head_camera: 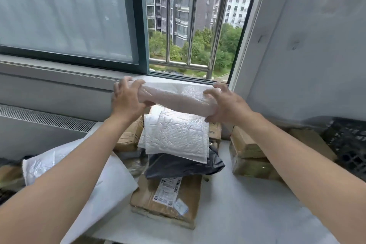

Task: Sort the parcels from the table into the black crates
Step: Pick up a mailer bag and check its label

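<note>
I read this as an upper-floor apartment room: barred window top centre, residential blocks and treetops outside.

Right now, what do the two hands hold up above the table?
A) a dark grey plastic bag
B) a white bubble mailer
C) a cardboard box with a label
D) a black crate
B: the left hand and the right hand each curl round one end of the white bubble mailer.
</note>
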`<state>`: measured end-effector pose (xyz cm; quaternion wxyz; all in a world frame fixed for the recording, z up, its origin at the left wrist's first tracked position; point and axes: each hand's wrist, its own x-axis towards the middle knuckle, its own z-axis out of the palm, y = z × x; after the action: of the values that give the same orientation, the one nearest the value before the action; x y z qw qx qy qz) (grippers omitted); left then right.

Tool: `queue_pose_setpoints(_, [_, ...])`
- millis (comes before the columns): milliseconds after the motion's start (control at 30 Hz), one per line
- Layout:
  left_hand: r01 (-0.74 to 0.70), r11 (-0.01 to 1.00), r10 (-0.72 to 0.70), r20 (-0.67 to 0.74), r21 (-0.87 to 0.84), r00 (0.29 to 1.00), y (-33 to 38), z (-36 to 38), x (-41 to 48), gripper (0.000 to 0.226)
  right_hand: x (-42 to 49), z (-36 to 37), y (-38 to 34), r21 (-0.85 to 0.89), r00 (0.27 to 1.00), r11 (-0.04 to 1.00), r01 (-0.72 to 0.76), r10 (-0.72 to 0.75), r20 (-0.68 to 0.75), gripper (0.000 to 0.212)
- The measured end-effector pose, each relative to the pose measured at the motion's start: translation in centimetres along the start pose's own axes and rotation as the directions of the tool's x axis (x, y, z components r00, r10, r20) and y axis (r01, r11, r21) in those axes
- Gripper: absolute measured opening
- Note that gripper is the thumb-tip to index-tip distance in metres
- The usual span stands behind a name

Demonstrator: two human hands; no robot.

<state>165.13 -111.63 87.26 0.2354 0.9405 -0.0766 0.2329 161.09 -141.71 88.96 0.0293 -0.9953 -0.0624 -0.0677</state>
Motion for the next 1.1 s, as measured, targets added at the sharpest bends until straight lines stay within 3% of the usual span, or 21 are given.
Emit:
queue_pose_setpoints(100, [-0.003, 1.000, 0.002, -0.012, -0.011, 1.000, -0.1, -1.0, 0.4, 0.086, -0.6, -0.8, -0.5, -0.072, 0.990, 0.997, 0.008, -0.018, -0.140, 0.055])
queue_pose_setpoints(200, [-0.020, 0.999, 0.019, -0.017, -0.044, 1.000, 0.6, -2.1, 0.7, 0.095, -1.0, -2.4, -0.6, -0.090, 0.967, 0.996, 0.001, -0.024, -0.253, 0.045])
queue_pose_setpoints(400, [-0.047, 0.997, 0.043, -0.061, -0.063, 0.997, 2.1, -3.7, 1.3, 0.087, -0.7, -5.8, 0.3, 0.009, 0.982, 1.000, 0.002, -0.001, -0.191, 0.049])
queue_pose_setpoints(500, [-0.012, 0.987, -0.009, -0.128, -0.159, 0.992, 2.8, -3.9, 1.6, 0.090, -0.6, -6.9, 1.2, 0.099, 0.986, 0.995, -0.003, 0.020, -0.166, 0.054])
queue_pose_setpoints(600, [0.043, 0.952, -0.089, -0.141, -0.303, 0.986, 3.2, -3.3, 1.7, 0.097, -0.9, -7.0, 2.3, 0.214, 0.992, 0.977, 0.013, 0.014, -0.124, 0.040])
queue_pose_setpoints(833, [0.206, 0.809, -0.220, 0.042, -0.551, 0.975, 3.0, -1.1, 0.1, 0.127, -0.9, -5.6, 4.5, 0.450, 0.995, 0.892, 0.025, -0.064, 0.073, 0.035])
queue_pose_setpoints(1000, [0.420, 0.695, -0.232, 0.371, -0.583, 0.899, 2.1, -0.3, -0.8, 0.102, -0.9, -5.0, 6.4, 0.547, 0.989, 0.837, 0.005, -0.084, 0.120, 0.065])
queue_pose_setpoints(1100, [0.516, 0.613, -0.248, 0.475, -0.598, 0.844, 1.5, 0.1, -1.8, 0.084, -0.7, -4.2, 6.7, 0.521, 0.993, 0.853, 0.004, -0.063, 0.096, 0.065])
